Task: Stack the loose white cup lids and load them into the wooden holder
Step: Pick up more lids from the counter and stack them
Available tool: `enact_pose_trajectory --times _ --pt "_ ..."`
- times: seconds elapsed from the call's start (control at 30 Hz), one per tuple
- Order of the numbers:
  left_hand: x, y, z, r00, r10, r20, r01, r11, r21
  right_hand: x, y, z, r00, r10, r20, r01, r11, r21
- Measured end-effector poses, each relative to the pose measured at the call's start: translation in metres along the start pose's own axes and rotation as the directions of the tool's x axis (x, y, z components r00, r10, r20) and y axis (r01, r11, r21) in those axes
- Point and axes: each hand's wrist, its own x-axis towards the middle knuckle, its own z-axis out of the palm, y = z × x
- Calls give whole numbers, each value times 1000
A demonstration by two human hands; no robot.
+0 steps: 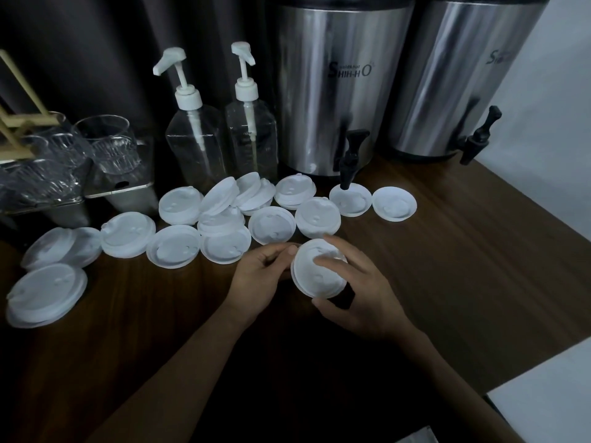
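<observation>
White cup lid (307, 278): gripped in right hand (358, 292); left hand (259, 279) curled at rim, hold unclear. Loose lids (271, 225) beyond hands: mostly unstacked; early stage.

Bare to the fingertips: a person's left hand (259, 276) and right hand (358, 292), seen in dim light just in front of the steel dispenser (335, 91). The left forearm (179, 362) and right forearm (447, 378), on the near side of that dispenser, are uncovered along their whole visible length, down to the lower edge. A short-trimmed nail shows on one left fingertip (291, 251).
</observation>
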Motion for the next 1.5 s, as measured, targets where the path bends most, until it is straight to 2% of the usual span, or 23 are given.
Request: enact_pose_trajectory --times 0.17,0.37,0.53,0.83,0.87,0.97,1.0,1.1,1.2,1.3,1.4,1.5 --pt "2 2 -4 998 -43 44 45 998 -48 2 5 2 992 -120 38 118 991 67" --pt "1 4 -1 997 -49 67 50 999 -18 2 -2 2 996 -27 80 26 1000 12" --pt "0 4 -2 994 -44 96 50 997 -54 4 -5 9 1000 5 5 -5 999 -50" --pt "-2 6 -3 991 -46 123 52 998 -46 8 7 20 977 -149 -150 132 984 -117" --pt "-3 6 -4 990 -42 137 49 998 -42 8 5 17 985 -131 -115 118 986 -118" --pt "-2 4 -7 980 -21 196 23 1000 -5 9 8 13 994 78 76 -72 994 -78" --pt "-1 4 -8 978 -16 210 16 1000 2 12 10 13 991 99 92 -95 994 -53" --pt "0 6 -6 978 -4 206 4 1000 2 12 16 18 992 120 39 -121 992 39" --pt "1 7 -8 994 -7 106 10 999 -36 11 -1 1 984 179 20 -180 973 145" --pt "2 5 -18 1000 -27 -15 26 997 -77 18 -2 -9 972 220 -79 -209 970 127" --pt "2 3 -28 996 -49 -71 43 995 -91 32 10 -6 941 281 -190 -276 960 52" --pt "2 3 -31 994 -44 -102 33 994 -104 49 17 -1 929 320 -184 -327 945 -5"
